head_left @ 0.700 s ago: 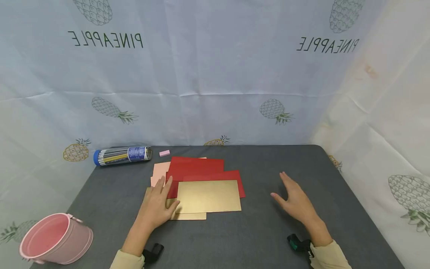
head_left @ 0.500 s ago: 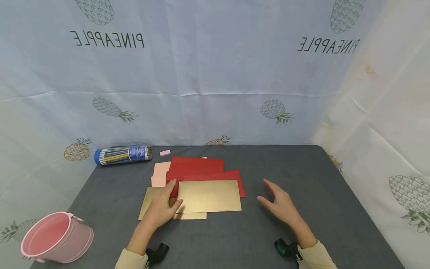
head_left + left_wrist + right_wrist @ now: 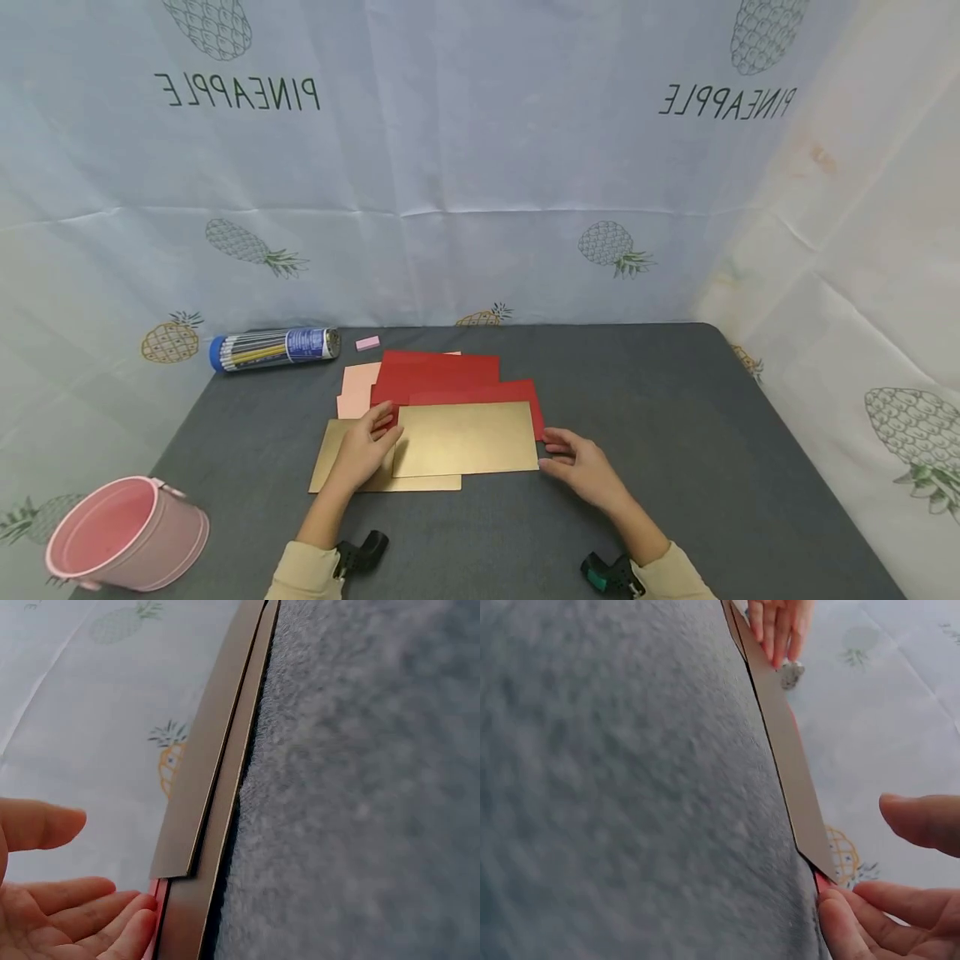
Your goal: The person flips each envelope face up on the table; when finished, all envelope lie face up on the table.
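A gold rectangular card lies on top of an overlapping pile in the head view. Beneath it are another gold card, red cards and pink ones. My left hand is over the lower gold card, at the top card's left end, its thumb apart from the fingers in the left wrist view. At the right end is my right hand. Its fingertips are by a red card's corner, touching or nearly so, with the thumb raised away. Neither hand holds anything.
A clear tube of pencils with a blue cap lies at the back left, beside a small pink eraser-like block. A pink bucket stands at the front left. Pineapple-print cloth hangs behind the dark table.
My right hand has moved left to the pile's right end. My left hand has shifted slightly right, uncovering more of the lower gold card. The cards have stayed in place.
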A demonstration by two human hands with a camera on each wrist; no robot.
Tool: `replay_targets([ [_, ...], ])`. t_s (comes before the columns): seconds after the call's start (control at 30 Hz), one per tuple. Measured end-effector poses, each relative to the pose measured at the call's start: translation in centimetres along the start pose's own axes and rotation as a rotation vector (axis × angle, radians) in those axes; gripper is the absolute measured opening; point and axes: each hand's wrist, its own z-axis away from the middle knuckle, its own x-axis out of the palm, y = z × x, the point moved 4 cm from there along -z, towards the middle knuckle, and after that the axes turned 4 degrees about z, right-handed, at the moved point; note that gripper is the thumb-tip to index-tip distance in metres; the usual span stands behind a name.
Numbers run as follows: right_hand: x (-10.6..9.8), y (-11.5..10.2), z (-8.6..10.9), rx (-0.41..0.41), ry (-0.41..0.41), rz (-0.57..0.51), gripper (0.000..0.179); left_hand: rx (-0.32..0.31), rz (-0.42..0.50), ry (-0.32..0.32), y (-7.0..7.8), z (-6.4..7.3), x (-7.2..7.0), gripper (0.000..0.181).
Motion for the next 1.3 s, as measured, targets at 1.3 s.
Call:
replay_targets([
  [1.3,2.1,1.2,-0.8,0.027,0.101,-0.344,0.053,-0.17,0.413,0.193,-0.4,-0.7,1.0,0.04],
])
